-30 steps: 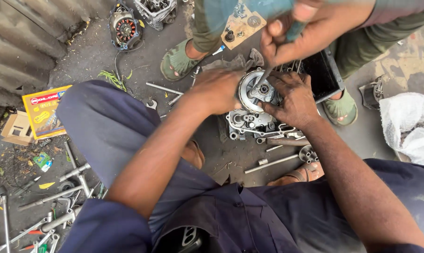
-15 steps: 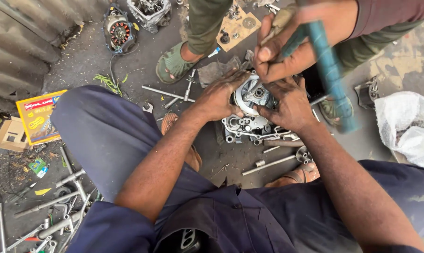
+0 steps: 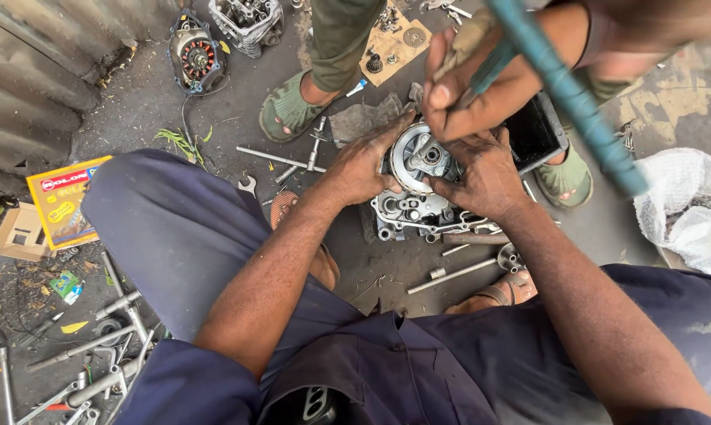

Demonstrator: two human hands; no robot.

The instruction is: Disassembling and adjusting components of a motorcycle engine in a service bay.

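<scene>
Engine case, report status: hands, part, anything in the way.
Left hand, right hand grip round silver clutch disc on grey metal engine case. Co-worker's hand, teal-handled tool overhead.

Left of the hands: a small spanner (image 3: 247, 185), long metal rods (image 3: 273, 157), a yellow box (image 3: 59, 201). Above them, a cardboard scrap with small gears (image 3: 395, 39); far right, a white bag (image 3: 686, 208)

Single head-worn view, looking steeply down over the wearer's own arms and lap. Close range: left hand (image 3: 361, 167) and right hand (image 3: 485, 175) near frame centre, on an engine case (image 3: 413, 211); oily ground (image 3: 135, 102) all round.
</scene>
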